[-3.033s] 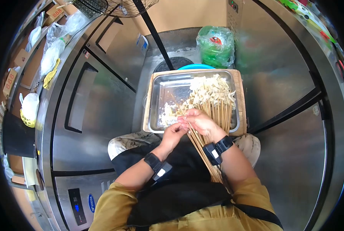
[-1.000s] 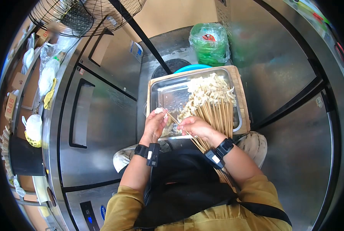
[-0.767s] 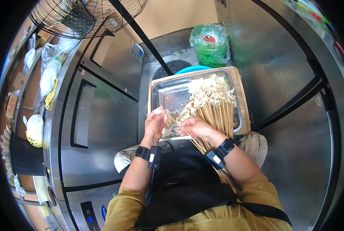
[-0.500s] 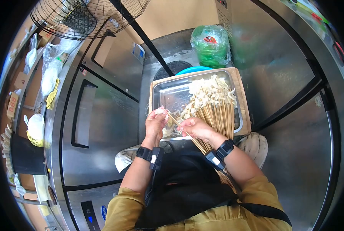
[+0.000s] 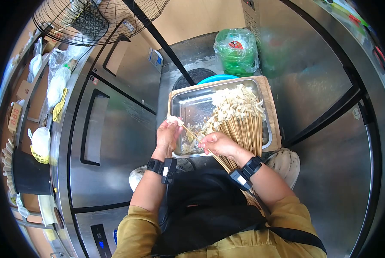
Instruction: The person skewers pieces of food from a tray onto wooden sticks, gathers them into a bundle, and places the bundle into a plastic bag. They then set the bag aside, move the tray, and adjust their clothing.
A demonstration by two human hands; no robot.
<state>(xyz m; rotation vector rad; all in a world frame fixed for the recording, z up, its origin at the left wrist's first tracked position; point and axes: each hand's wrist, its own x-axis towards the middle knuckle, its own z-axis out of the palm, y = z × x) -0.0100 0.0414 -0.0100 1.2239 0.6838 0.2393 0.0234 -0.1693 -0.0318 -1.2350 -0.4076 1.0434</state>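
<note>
My left hand (image 5: 167,136) pinches a pale, whitish piece of food (image 5: 175,120) at the tip of a thin bamboo skewer (image 5: 190,132). The fingers of my right hand (image 5: 218,143) are closed around that skewer farther down its length. Both hands are over the near side of a shallow metal tray (image 5: 192,91). On the tray's right half lies a pile of loaded skewers (image 5: 244,131), their bare sticks pointing toward me and pale food pieces (image 5: 235,101) bunched at the far ends. Loose pale scraps (image 5: 190,144) lie beside my left hand.
A wooden board (image 5: 270,112) lies under the tray. Behind it are a blue basin (image 5: 218,78) and green bowls in plastic wrap (image 5: 236,51). Steel fridges (image 5: 110,150) flank me, with a black pole (image 5: 158,38) and a wire fan guard (image 5: 128,26) at upper left.
My left hand has shifted a little left, its wrist more so, and the food piece has moved with it. More of the skewer shows between my hands. My right hand has barely moved.
</note>
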